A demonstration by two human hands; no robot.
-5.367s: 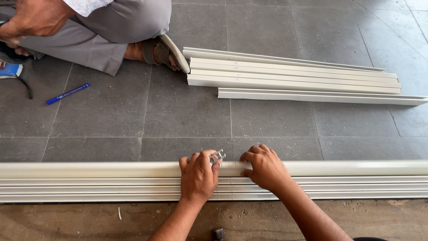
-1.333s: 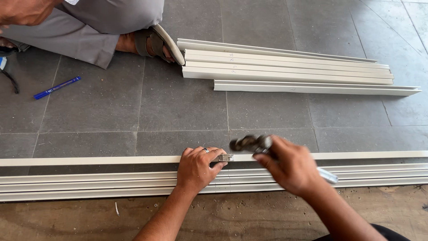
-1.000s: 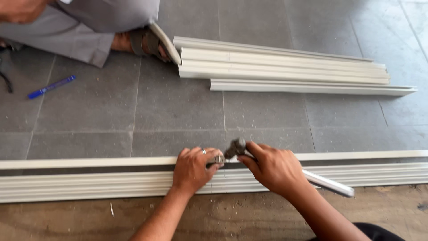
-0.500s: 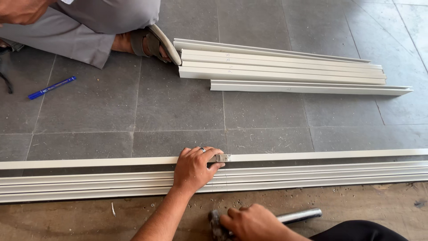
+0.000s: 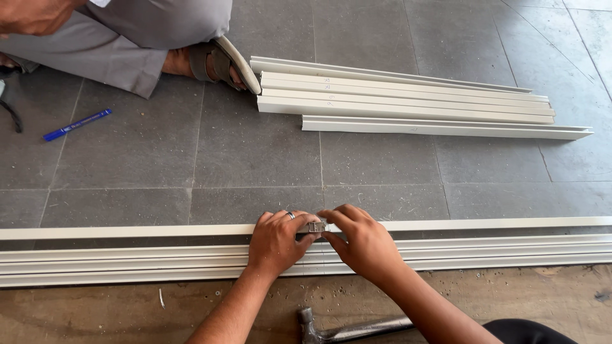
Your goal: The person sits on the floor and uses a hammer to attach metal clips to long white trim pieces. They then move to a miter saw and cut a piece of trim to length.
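Note:
A long cream aluminium track profile (image 5: pixel 127 255) lies across the floor in front of me. My left hand (image 5: pixel 277 241), with a ring on one finger, rests on it and pinches a small grey metal fitting (image 5: pixel 315 226) set in the profile's far rail. My right hand (image 5: pixel 363 242) meets it from the right, fingertips on the same fitting. A hammer (image 5: pixel 347 329) with a metal handle lies on the brown floor strip just below my arms, held by neither hand.
A stack of shorter cream profiles (image 5: pixel 408 105) lies on the grey tiles beyond. Another person sits at top left, a sandalled foot (image 5: pixel 220 60) touching the stack's end. A blue marker pen (image 5: pixel 76 124) lies on the tiles at left.
My right hand struck the fitting with the hammer, then set the hammer down on the floor near me. It has now come back up to the fitting beside my left hand.

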